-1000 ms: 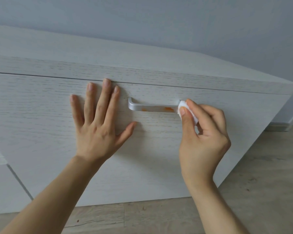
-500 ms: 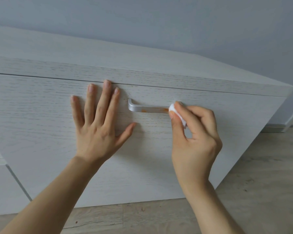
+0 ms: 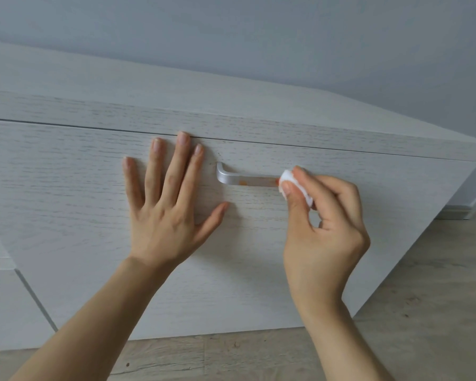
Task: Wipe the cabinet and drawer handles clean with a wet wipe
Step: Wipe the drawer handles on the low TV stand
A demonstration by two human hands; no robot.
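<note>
A silver bar handle [image 3: 242, 179] is fixed on the pale wood-grain drawer front [image 3: 66, 188]; orange smears show along its lower face. My right hand [image 3: 322, 229] pinches a folded white wet wipe [image 3: 291, 180] between thumb and fingers and holds it against the handle's right part, hiding that end. My left hand [image 3: 168, 204] lies flat on the drawer front just left of the handle, fingers spread and straight, thumb pointing under the handle's left end.
The cabinet top [image 3: 176, 86] runs above the drawer, with a grey wall [image 3: 259, 37] behind. Light wood floor [image 3: 423, 312] lies below and to the right. Another cabinet panel [image 3: 8, 306] sits at the lower left.
My right hand slid the wipe left along the handle, then back a little to the right. My left hand has stayed flat in place.
</note>
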